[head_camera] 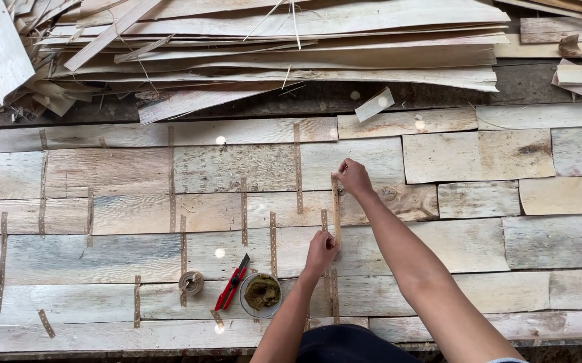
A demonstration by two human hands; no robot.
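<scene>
A narrow brown strip of perforated tape [336, 210] runs straight between my two hands over a seam in the pale wood veneer sheets [129, 175]. My right hand [353, 177] pinches the strip's far end against the veneer. My left hand [322, 250] holds its near end down with closed fingers. Several similar tape strips [297, 168] lie stuck across other seams to the left.
A small bowl of greenish-brown paste [261, 294] sits by my left forearm, with a red utility knife [232, 282] and a roll of tape [190, 282] to its left. A pile of loose veneer strips [277, 47] lies along the far side.
</scene>
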